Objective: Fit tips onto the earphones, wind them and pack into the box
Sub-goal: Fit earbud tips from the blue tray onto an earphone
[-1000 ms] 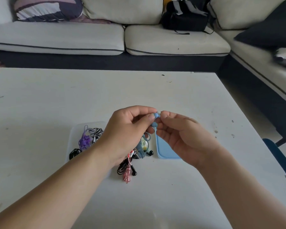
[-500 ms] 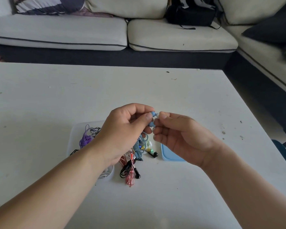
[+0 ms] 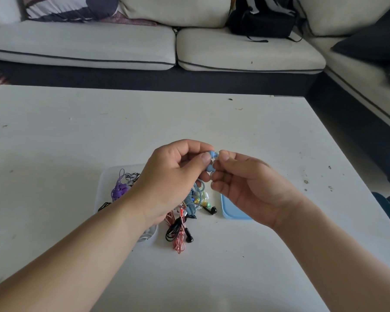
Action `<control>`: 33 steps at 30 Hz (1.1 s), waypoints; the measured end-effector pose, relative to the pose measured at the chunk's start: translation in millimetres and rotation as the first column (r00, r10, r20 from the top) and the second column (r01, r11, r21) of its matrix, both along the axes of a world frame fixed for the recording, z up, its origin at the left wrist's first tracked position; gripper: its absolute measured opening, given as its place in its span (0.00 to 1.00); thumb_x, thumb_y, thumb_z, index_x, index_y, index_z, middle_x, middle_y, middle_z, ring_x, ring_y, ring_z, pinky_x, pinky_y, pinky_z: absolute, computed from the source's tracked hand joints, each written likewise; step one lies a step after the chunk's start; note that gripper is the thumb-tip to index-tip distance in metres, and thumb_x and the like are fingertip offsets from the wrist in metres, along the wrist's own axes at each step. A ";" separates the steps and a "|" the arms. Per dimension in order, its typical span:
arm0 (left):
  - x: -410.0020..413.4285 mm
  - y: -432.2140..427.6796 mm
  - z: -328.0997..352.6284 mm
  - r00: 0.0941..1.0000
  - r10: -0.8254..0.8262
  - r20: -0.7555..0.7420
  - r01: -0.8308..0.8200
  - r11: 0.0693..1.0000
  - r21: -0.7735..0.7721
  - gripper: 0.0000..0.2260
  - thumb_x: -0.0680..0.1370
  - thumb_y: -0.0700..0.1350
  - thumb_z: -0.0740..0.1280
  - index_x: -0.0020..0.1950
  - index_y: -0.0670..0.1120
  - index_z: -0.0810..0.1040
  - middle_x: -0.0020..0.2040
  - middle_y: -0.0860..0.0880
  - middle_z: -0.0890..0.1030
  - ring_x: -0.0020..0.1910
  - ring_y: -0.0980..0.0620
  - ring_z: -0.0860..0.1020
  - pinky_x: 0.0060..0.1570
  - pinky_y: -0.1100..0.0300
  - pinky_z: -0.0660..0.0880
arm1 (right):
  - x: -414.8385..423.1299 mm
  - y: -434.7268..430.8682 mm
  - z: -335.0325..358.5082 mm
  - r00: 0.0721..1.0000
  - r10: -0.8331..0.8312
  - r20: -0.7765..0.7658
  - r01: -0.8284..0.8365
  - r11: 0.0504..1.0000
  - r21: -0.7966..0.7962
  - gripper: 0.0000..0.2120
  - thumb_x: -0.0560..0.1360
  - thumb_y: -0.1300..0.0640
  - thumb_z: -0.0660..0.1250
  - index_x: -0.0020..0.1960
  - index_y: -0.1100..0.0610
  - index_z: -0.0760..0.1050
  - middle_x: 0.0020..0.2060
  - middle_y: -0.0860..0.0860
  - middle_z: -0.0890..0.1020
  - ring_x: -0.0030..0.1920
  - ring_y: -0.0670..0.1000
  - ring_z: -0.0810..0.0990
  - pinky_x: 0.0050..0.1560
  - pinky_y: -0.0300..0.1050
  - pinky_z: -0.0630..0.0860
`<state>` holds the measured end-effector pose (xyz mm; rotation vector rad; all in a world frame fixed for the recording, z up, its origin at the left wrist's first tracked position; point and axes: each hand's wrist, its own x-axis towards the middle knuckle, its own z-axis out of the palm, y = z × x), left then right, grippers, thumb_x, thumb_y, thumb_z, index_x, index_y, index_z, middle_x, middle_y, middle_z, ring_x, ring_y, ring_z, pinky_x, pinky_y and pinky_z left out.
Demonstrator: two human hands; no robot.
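Note:
Above the table's middle, my left hand (image 3: 175,174) pinches the light blue earphones (image 3: 211,155) at the earbuds, between thumb and forefinger. My right hand (image 3: 245,183) meets it from the right, its fingertips pinching a small piece against the upper earbud. The blue cable (image 3: 193,199) hangs down in a wound bundle below the hands. A clear plastic box (image 3: 104,183) lies under my left wrist with purple earphones (image 3: 119,190) and others in it. Its light blue lid (image 3: 231,211) lies under my right hand.
Red (image 3: 178,242) and black earphones (image 3: 187,235) lie in a tangle on the white table (image 3: 77,131) in front of the box. Small coloured tips (image 3: 203,202) lie between box and lid. A light sofa (image 3: 122,48) with a black bag (image 3: 261,21) runs behind the table.
Both hands stay joined at the blue earbuds and have barely shifted. The camera has tilted a little, so the table's far edge sits higher in the view.

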<state>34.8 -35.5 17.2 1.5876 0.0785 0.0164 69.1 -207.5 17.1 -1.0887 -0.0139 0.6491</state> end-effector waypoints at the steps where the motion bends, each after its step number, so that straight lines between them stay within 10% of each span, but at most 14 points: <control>1: 0.0 -0.1 0.1 1.000 0.000 -0.001 0.000 1.000 -0.002 0.06 0.82 0.38 0.69 0.56 0.45 0.85 0.38 0.50 0.85 0.35 0.56 0.82 0.39 0.63 0.79 | 0.1 0.2 -0.2 1.000 -0.001 0.006 0.001 1.000 0.006 0.06 0.79 0.60 0.65 0.47 0.61 0.79 0.38 0.53 0.81 0.39 0.50 0.80 0.42 0.42 0.80; 20: -1.0 -1.5 -0.9 1.000 -0.014 0.017 0.014 1.000 0.004 0.06 0.82 0.38 0.69 0.55 0.45 0.84 0.38 0.50 0.86 0.35 0.56 0.82 0.39 0.64 0.78 | 1.1 -3.2 -5.3 0.996 0.040 0.078 -0.036 0.998 -0.044 0.05 0.82 0.62 0.64 0.55 0.63 0.75 0.50 0.62 0.75 0.53 0.61 0.73 0.43 0.46 0.78; 33: -3.0 -5.3 -6.0 0.998 0.052 0.027 -0.052 0.999 0.016 0.05 0.81 0.39 0.70 0.53 0.47 0.84 0.39 0.49 0.86 0.36 0.55 0.83 0.39 0.62 0.80 | -4.8 5.1 -10.4 0.972 -0.125 0.197 0.139 0.988 -0.061 0.05 0.77 0.62 0.69 0.50 0.65 0.77 0.43 0.63 0.81 0.43 0.60 0.81 0.43 0.47 0.77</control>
